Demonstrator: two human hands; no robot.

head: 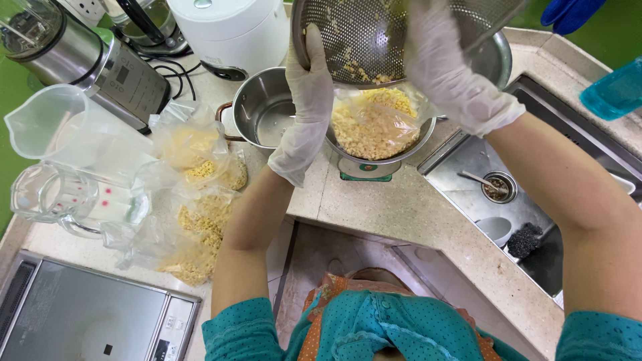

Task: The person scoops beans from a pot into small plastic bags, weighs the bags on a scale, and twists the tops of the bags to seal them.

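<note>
Both gloved hands tilt the perforated steel colander [374, 33], mouth downward. The left hand [309, 100] is closed on its near rim, the right hand [455, 73] wrapped around the far side. Directly beneath them a clear bag of yellow grains [374, 127] sits open-topped in a steel bowl [498, 57].

You face a speckled beige stone countertop [401, 214] that wraps a corner. A stainless sink [535, 194] is recessed into the countertop at its right. An induction hob [80, 314] sits on its near-left end. Green wall surface [10, 167] borders its left edge. Lighting is even.
</note>
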